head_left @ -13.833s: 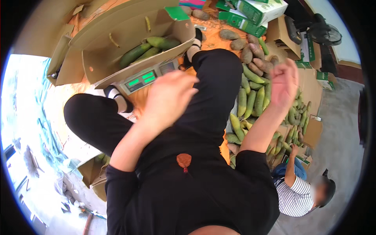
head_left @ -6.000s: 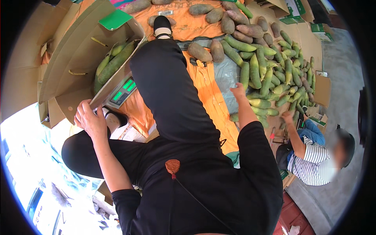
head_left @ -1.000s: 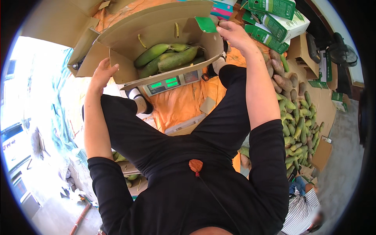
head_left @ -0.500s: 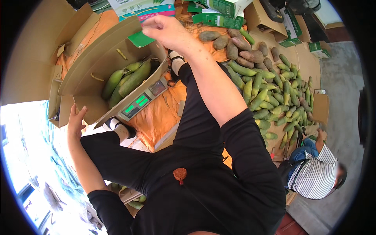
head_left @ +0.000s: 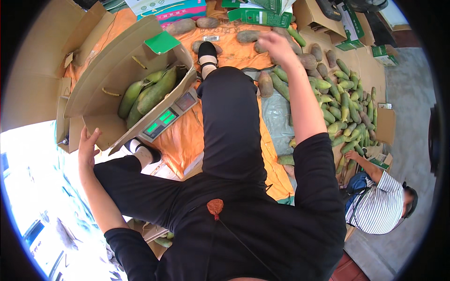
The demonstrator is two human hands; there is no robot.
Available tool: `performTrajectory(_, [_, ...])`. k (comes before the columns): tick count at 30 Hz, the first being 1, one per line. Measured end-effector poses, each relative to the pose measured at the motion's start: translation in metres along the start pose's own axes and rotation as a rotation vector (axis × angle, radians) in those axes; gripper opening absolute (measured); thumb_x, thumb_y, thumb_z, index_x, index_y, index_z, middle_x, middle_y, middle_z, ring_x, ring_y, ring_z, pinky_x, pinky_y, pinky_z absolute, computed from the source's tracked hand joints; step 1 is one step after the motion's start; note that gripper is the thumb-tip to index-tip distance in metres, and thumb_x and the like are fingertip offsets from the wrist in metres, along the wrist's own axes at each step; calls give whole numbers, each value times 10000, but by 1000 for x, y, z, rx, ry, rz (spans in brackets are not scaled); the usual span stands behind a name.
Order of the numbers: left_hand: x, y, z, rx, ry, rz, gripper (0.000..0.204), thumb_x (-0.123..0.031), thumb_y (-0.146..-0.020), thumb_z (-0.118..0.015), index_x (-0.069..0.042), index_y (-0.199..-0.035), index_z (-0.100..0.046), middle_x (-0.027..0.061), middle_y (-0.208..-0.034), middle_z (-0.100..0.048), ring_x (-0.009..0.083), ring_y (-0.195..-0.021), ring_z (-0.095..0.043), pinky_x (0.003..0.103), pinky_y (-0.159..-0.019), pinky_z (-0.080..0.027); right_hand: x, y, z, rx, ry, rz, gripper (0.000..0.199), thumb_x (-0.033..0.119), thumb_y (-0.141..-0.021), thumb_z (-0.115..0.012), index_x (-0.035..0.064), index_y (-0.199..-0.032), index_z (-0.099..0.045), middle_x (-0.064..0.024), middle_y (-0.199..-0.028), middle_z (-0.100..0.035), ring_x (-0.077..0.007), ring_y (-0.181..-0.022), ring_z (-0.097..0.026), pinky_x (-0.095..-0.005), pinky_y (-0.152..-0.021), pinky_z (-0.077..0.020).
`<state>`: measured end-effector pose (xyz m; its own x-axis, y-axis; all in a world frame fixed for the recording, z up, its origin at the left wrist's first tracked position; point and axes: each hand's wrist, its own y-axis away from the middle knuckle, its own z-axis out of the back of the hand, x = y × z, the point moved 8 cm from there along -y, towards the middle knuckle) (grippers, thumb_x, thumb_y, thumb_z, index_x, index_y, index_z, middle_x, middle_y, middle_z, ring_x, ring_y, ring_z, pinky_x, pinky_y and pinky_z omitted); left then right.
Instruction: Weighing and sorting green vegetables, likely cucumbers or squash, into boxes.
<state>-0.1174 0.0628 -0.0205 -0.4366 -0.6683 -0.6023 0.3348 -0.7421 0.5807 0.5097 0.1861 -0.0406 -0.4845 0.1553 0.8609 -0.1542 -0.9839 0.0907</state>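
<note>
My left hand (head_left: 87, 149) rests with fingers spread on the near flap of an open cardboard box (head_left: 110, 75). The box sits on a weighing scale (head_left: 165, 119) with green digits and holds a few long green gourds (head_left: 151, 91). My right hand (head_left: 277, 46) is stretched out over a pile of green and brown gourds (head_left: 335, 100) lying on an orange sheet (head_left: 187, 140). Its fingers are blurred, and nothing shows in them. My legs in black trousers run between the box and the pile.
Green and white cartons (head_left: 262, 14) and brown boxes line the far edge. Another person in a striped shirt (head_left: 382, 206) crouches at the lower right, a hand among the gourds. A flat cardboard piece (head_left: 385, 125) lies at the right.
My right hand left the box's far flap and swung right, out over the gourd pile. My left hand stays on the near side of the box.
</note>
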Motion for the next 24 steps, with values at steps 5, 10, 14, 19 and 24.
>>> performTrajectory(5, [-1,0,-1,-12,8,27,809,-398,-862,-614,-108,-1471,-167,163,-1321,-488,334,-1330,-325,612,-982,-281,-176,45,-14,69,146,-420,303,271,-829,-658,74,-1058,-642,-1,-808,-615,-108,-698,-554,-301,-583,-434])
performTrajectory(10, [-4,1,-1,-64,42,42,771,-351,-865,-618,-109,-1464,-196,165,-1303,-497,305,-1278,-399,528,-958,-379,-235,102,-45,124,-4,-762,271,278,-828,-654,114,-1043,-641,28,-797,-610,-122,-685,-554,-361,-623,-441])
performTrajectory(14, [-8,1,-2,-73,133,35,746,-320,-855,-637,-109,-1445,-233,154,-1248,-519,286,-1224,-447,513,-930,-416,-172,72,-61,181,-111,-669,321,298,-849,-632,104,-1104,-617,24,-819,-609,-130,-707,-560,-342,-642,-440])
performTrajectory(19, [-9,1,-7,-8,162,39,730,-307,-859,-636,-103,-1436,-239,148,-1240,-512,280,-1200,-461,544,-908,-422,-8,5,-96,449,-200,-261,468,358,-907,-550,80,-1280,-498,-73,-1112,-617,-179,-988,-572,-359,-816,-440])
performTrajectory(24, [-7,-1,-9,28,215,66,557,-332,-883,-614,-109,-1331,-370,73,-1142,-516,254,-1194,-443,573,-905,-412,101,-14,-157,706,-10,-145,522,426,-914,-523,106,-1320,-457,-101,-1206,-580,-201,-1090,-537,-393,-894,-417])
